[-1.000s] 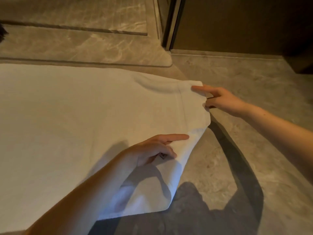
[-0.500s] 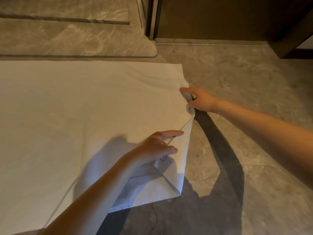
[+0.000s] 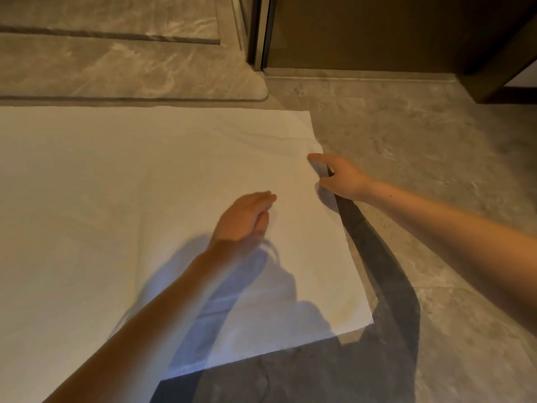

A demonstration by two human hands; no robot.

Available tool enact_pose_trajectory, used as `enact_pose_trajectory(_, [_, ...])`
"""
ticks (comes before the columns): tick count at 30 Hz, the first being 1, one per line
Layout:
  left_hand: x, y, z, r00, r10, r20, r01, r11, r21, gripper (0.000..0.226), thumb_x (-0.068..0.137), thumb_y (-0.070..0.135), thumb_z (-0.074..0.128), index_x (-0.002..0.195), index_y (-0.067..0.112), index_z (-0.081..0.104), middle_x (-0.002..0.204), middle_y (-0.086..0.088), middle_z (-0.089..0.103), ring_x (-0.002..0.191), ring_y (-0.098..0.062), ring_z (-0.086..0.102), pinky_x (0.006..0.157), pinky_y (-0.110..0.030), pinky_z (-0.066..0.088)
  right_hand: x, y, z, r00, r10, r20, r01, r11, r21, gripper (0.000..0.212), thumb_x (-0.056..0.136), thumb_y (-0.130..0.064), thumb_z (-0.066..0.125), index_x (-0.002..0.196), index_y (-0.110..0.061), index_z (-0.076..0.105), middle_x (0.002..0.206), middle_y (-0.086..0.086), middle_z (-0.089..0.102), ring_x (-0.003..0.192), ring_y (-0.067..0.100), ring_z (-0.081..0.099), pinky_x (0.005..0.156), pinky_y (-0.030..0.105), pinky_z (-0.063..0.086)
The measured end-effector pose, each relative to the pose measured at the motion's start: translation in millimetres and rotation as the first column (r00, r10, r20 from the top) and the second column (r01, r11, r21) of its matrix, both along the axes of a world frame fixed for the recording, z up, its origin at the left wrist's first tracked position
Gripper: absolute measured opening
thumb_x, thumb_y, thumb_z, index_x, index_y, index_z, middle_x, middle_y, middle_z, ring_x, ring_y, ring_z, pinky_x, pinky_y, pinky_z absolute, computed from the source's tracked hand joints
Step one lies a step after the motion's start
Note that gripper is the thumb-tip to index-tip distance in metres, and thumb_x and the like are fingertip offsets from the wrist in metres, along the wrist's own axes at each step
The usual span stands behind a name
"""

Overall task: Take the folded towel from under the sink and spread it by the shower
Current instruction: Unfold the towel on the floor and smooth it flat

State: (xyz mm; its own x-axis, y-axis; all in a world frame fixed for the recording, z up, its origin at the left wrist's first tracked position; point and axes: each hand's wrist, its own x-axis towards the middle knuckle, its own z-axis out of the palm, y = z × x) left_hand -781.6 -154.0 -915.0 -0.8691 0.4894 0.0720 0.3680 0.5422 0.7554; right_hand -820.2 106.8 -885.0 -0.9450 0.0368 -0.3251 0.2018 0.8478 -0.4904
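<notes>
Towel (image 3: 122, 205): white, lying spread flat on the marble floor (image 3: 421, 158) — its far edge just beside the raised shower threshold (image 3: 130, 65).
Left hand (image 3: 242, 218): blurred, fingers together and extended, palm down over the towel, gripping nothing.
Right hand (image 3: 338, 177): at the towel's right edge — thumb and fingers pinching the cloth.
</notes>
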Motion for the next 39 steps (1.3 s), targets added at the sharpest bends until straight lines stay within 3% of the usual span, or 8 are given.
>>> enact_pose_trajectory(2, [-33.0,-16.3,-6.3,0.971,-0.117,-0.21,0.056,0.96,-0.275,0.05,0.094,0.023,0.037,0.14,0.011,0.049,0.149,-0.01,0.043,0.139,-0.032,0.036,0.115,-0.044,0.019,-0.1,-0.2,-5.3,0.999,-0.027,-0.034,0.026,0.999,-0.03,0.059,0.092,0.002,0.051,0.148,-0.014,0.038,0.156,0.003,0.034,0.144,0.021,0.03,0.109,0.026,0.027])
enact_pose_trajectory(6, [-65.8,-34.1,-27.1,0.97,-0.143,-0.198,-0.007,0.795,-0.606,0.056,0.101,0.043,0.018,0.154,0.031,0.008,0.163,0.008,0.003,0.149,-0.021,-0.004,0.118,-0.046,-0.005,-10.6,-5.0,-14.2,0.979,-0.176,-0.103,0.16,0.976,-0.146,0.051,0.097,-0.01,0.049,0.147,-0.012,0.04,0.154,0.005,0.038,0.14,0.022,0.035,0.105,0.027,0.032])
enact_pose_trajectory(12, [-70.8,-32.6,-40.7,0.972,-0.135,-0.194,-0.015,0.784,-0.621,0.062,0.093,0.049,0.008,0.153,0.035,0.005,0.162,0.01,0.003,0.149,-0.02,-0.003,0.117,-0.044,-0.006,-54.8,-13.1,-10.9,0.873,-0.482,-0.076,0.398,0.793,-0.462,0.044,0.097,-0.008,0.049,0.141,-0.006,0.046,0.147,0.009,0.046,0.135,0.024,0.044,0.103,0.03,0.038])
enact_pose_trajectory(17, [-72.4,-33.2,-42.9,0.969,-0.136,-0.206,-0.016,0.798,-0.603,0.07,0.086,0.052,0.001,0.153,0.034,0.011,0.161,0.01,0.007,0.149,-0.022,0.003,0.117,-0.044,-0.003,-80.0,-11.9,-12.6,0.837,-0.53,-0.139,0.416,0.78,-0.467,0.04,0.092,-0.002,0.057,0.132,-0.006,0.056,0.139,0.009,0.055,0.127,0.024,0.052,0.103,0.034,0.045])
enact_pose_trajectory(23, [-70.2,-33.2,-36.7,0.949,-0.144,-0.28,-0.028,0.847,-0.531,0.058,0.092,0.042,0.027,0.145,0.023,0.043,0.151,-0.001,0.041,0.139,-0.032,0.036,0.111,-0.054,0.025,-77.6,-6.7,-27.2,0.796,-0.53,-0.292,0.415,0.829,-0.374,0.046,0.085,0.014,0.051,0.121,-0.009,0.067,0.128,0.004,0.063,0.122,0.017,0.056,0.095,0.011,0.041])
enact_pose_trajectory(30, [-65.2,-36.6,-50.5,0.953,-0.096,-0.286,-0.072,0.849,-0.524,0.055,0.099,0.043,0.022,0.153,0.035,0.015,0.16,0.013,0.015,0.149,-0.016,0.007,0.119,-0.045,0.006,-78.0,-29.3,-29.5,0.898,-0.183,-0.401,0.269,0.948,0.17,0.045,0.098,-0.012,0.044,0.142,-0.001,0.044,0.148,0.018,0.042,0.137,0.033,0.037,0.112,0.036,0.03])
enact_pose_trajectory(34, [-63.4,-35.3,-45.4,0.948,-0.104,-0.302,-0.078,0.842,-0.533,0.055,0.099,0.042,0.024,0.153,0.03,0.022,0.16,0.008,0.02,0.149,-0.019,0.013,0.119,-0.047,0.012,-76.8,-91.0,-42.4,0.922,0.236,-0.306,-0.168,0.958,0.233,0.054,0.104,-0.03,0.033,0.154,-0.012,0.024,0.161,0.008,0.021,0.15,0.026,0.012,0.121,0.037,0.008])
enact_pose_trajectory(39, [-75.8,-32.3,-37.1,0.973,-0.025,-0.228,-0.093,0.867,-0.49,0.057,0.097,0.044,0.024,0.152,0.029,0.026,0.159,0.007,0.023,0.147,-0.017,0.016,0.118,-0.037,0.011,-84.6,-112.8,-64.1,0.911,0.291,-0.292,-0.206,0.935,0.288,0.057,0.104,-0.042,0.022,0.156,-0.022,0.012,0.163,-0.004,0.012,0.151,0.017,0.002,0.121,0.035,-0.002])
